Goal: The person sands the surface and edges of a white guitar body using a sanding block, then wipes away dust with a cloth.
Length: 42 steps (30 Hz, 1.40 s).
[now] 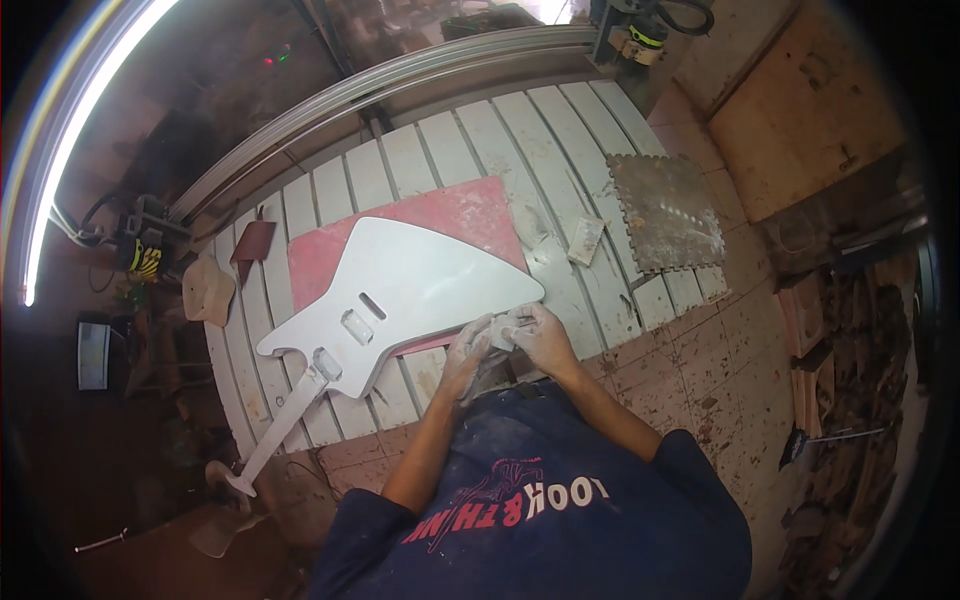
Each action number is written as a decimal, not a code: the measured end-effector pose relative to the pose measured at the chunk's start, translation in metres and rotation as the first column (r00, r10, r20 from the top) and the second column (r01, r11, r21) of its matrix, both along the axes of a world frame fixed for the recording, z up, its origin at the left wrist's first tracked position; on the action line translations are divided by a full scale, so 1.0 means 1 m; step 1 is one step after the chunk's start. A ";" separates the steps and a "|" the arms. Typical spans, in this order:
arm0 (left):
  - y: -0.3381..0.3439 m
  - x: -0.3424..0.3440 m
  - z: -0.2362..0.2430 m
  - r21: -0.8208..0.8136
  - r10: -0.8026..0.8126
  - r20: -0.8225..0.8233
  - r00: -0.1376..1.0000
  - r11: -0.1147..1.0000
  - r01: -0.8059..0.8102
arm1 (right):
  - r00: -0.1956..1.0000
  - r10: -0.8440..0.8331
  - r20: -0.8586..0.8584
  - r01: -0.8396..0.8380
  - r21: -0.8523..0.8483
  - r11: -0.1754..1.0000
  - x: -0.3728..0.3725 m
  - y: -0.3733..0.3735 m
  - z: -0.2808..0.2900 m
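Note:
A white angular guitar body (430, 280) with routed cavities and an attached neck (275, 435) lies on a pink board (320, 255) on the slatted table. Just beyond the body's lower right edge, my left hand (467, 352) and my right hand (535, 338) are closed together on a small pale, dusty pad (505, 330), its exact kind unclear. Both hands are coated in white dust near the fingers.
The slatted table (550, 130) also carries a dusty foam mat (665, 210), a pale block (585, 240), a red-brown sheet (252, 245) and a beige cap-like item (208, 288). A metal rail (400, 75) spans the back; wooden pieces (810, 390) stand at right.

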<state>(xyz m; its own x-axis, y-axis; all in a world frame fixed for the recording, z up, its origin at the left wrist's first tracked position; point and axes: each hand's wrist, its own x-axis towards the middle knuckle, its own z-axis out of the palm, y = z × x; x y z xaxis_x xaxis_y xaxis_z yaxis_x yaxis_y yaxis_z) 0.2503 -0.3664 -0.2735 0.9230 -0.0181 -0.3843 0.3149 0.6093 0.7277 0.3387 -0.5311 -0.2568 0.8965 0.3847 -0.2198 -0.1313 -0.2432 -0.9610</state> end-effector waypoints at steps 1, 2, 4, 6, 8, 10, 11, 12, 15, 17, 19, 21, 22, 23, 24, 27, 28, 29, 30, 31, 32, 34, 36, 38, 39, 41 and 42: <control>0.002 -0.004 0.000 0.002 0.025 0.018 1.000 1.000 -0.025 | 1.000 0.010 0.001 -0.010 0.000 1.000 -0.001 0.002 0.001; 0.003 -0.007 0.000 0.002 0.033 0.019 0.999 0.999 -0.033 | 0.999 0.043 0.016 -0.042 -0.024 0.999 -0.002 0.002 0.003; 0.005 -0.010 -0.001 0.050 0.057 0.038 0.998 0.997 -0.058 | 0.996 0.081 0.035 -0.079 -0.048 0.996 -0.006 0.006 0.010; 0.009 -0.012 -0.002 0.076 0.057 0.051 0.997 0.995 -0.061 | 0.971 -0.006 0.239 0.042 -0.145 0.989 -0.012 0.012 0.021; 0.008 -0.012 0.000 0.095 0.048 0.062 0.997 0.994 -0.054 | 0.950 0.000 0.311 0.053 -0.160 0.986 -0.014 0.013 0.026; 0.007 -0.011 0.001 0.148 0.124 0.006 0.992 0.981 -0.123 | 0.925 0.005 0.381 0.065 -0.173 0.983 -0.015 0.013 0.030; 0.007 -0.011 0.000 0.148 0.124 0.008 0.992 0.981 -0.124 | 0.928 0.049 0.368 0.023 -0.190 0.982 -0.016 0.014 0.032; 0.006 -0.010 -0.002 0.156 0.166 -0.033 0.986 0.975 -0.159 | 0.930 0.093 0.355 -0.019 -0.206 0.978 -0.016 0.014 0.034; 0.006 -0.008 0.001 0.151 0.222 -0.074 0.972 0.966 -0.209 | 0.935 0.176 0.309 -0.101 -0.243 0.965 -0.023 0.017 0.042; 0.006 -0.009 0.008 0.133 0.237 -0.078 0.968 0.965 -0.226 | 0.942 0.192 0.275 -0.125 -0.241 0.962 -0.026 0.018 0.039; 0.006 -0.007 0.015 0.075 0.223 -0.084 0.971 0.973 -0.217 | 0.949 0.204 0.240 -0.145 -0.239 0.960 -0.026 0.018 0.026; 0.005 -0.005 0.024 0.080 0.204 -0.083 0.975 0.977 -0.197 | 0.926 0.182 0.332 -0.155 -0.106 0.982 -0.025 0.016 0.005; 0.007 -0.006 0.027 0.089 0.198 -0.079 0.977 0.978 -0.191 | 0.925 0.186 0.332 -0.160 -0.104 0.982 -0.025 0.018 0.007; 0.008 -0.007 0.025 0.090 0.202 -0.079 0.976 0.977 -0.195 | 0.931 0.217 0.293 -0.183 -0.140 0.973 -0.025 0.019 0.009; 0.010 -0.008 0.021 0.102 0.172 -0.051 0.984 0.981 -0.166 | 0.935 0.247 0.253 -0.206 -0.176 0.963 -0.025 0.020 0.011; 0.012 -0.010 0.023 0.107 0.118 -0.052 0.992 0.988 -0.112 | 0.923 0.302 0.240 -0.256 -0.206 0.945 -0.027 0.023 0.015; 0.012 -0.010 0.024 0.098 0.095 -0.082 0.992 0.991 -0.087 | 0.923 0.302 0.238 -0.256 -0.206 0.945 -0.027 0.024 0.022; 0.014 -0.011 0.021 0.098 0.098 -0.082 0.992 0.991 -0.090 | 0.964 0.256 0.072 -0.241 -0.171 0.955 -0.028 0.027 0.034; 0.015 -0.012 0.014 0.141 0.107 -0.041 0.993 0.985 -0.100 | 0.973 0.207 -0.098 -0.220 -0.140 0.965 -0.028 0.030 0.041; 0.014 -0.012 0.010 0.181 0.109 0.001 0.994 0.977 -0.108 | 0.974 0.206 -0.098 -0.219 -0.142 0.965 -0.027 0.030 0.044; 0.015 -0.013 0.006 0.180 0.109 0.001 0.994 0.978 -0.108 | 0.971 0.190 -0.143 -0.211 -0.154 0.965 -0.027 0.030 0.046; 0.015 -0.013 -0.001 0.236 0.102 0.019 0.995 0.966 -0.103 | 0.968 0.170 -0.187 -0.202 -0.169 0.965 -0.027 0.029 0.042; 0.014 -0.011 -0.006 0.306 0.076 0.045 0.996 0.948 -0.086 | 0.973 0.147 0.178 -0.077 -0.352 0.933 -0.031 0.027 0.028; 0.018 -0.012 -0.014 0.378 0.059 0.064 0.996 0.923 -0.079 | 0.942 0.086 0.324 0.026 -0.327 0.945 -0.031 0.031 0.030; 0.020 -0.011 -0.017 0.467 0.019 0.109 0.994 0.882 -0.068 | 0.886 0.020 0.463 0.127 -0.284 0.950 -0.031 0.033 0.031; 0.020 -0.008 -0.007 0.550 -0.025 0.143 0.989 0.833 -0.059 | 0.918 0.113 0.379 -0.007 -0.271 0.962 -0.021 0.027 0.023; 0.017 -0.008 0.005 0.480 -0.004 0.120 0.993 0.875 -0.055 | 0.932 0.208 0.298 -0.136 -0.245 0.960 -0.016 0.023 0.019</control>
<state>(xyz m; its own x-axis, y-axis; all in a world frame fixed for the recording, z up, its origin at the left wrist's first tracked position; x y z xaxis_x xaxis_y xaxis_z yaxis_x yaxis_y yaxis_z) 0.2426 -0.3495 -0.2682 0.9583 0.1666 -0.2322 0.2019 0.1803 0.9627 0.3226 -0.5081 -0.2377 0.8570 0.5145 -0.0302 0.2342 -0.4410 -0.8664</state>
